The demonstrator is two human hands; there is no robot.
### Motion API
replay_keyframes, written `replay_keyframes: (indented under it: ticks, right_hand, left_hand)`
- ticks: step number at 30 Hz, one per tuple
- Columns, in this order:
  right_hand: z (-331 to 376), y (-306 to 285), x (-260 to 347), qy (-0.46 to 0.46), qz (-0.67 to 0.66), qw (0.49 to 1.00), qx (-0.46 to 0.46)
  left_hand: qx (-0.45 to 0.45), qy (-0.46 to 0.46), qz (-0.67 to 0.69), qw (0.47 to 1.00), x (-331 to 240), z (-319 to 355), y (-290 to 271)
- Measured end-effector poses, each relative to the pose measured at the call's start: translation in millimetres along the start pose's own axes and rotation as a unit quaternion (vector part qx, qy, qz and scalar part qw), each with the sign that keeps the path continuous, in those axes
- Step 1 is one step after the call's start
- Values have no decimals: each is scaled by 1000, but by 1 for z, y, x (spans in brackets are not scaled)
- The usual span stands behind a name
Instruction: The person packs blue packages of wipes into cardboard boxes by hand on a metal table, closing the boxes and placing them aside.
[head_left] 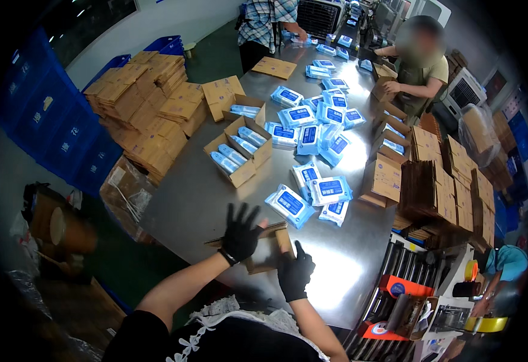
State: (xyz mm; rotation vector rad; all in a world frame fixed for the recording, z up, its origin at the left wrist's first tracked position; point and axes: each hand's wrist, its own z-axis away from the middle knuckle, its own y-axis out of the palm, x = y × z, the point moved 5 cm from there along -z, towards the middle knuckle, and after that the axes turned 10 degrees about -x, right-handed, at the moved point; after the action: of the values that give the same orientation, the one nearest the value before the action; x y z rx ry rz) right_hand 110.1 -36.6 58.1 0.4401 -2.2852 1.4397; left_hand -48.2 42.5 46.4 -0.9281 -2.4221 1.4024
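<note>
At the near edge of the metal table stands an open cardboard box (261, 260). My left hand (241, 234), in a black glove with bare fingertips showing, spreads its fingers above the box's left side. On the box's right side, my gloved right hand (296, 276) holds the wall by a raised flap, its index finger sticking up and its other fingers partly hidden. Just beyond the box lie several blue-and-white wipes packs (290, 205). Farther left, a filled cardboard box (238, 175) holds wipes packs standing on edge.
More wipes packs (308, 140) cover the table's middle. Flattened cartons (137, 102) are stacked at left, others (436, 187) at right. A closed box (381, 181) sits at the right edge. One co-worker (419, 78) handles a box; another person's hand (296, 30) reaches over the far end.
</note>
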Motion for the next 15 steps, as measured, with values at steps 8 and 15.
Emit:
replay_keyframes:
  ticks: [8,15]
  right_hand:
    - [-45,55,-31,60,124,990,20]
    - [-37,85,-54,324,38,945,37]
  left_hand:
    - [120,-81,201,969,-28,-34,21]
    - [153,-16,51,987,-42,-13,2]
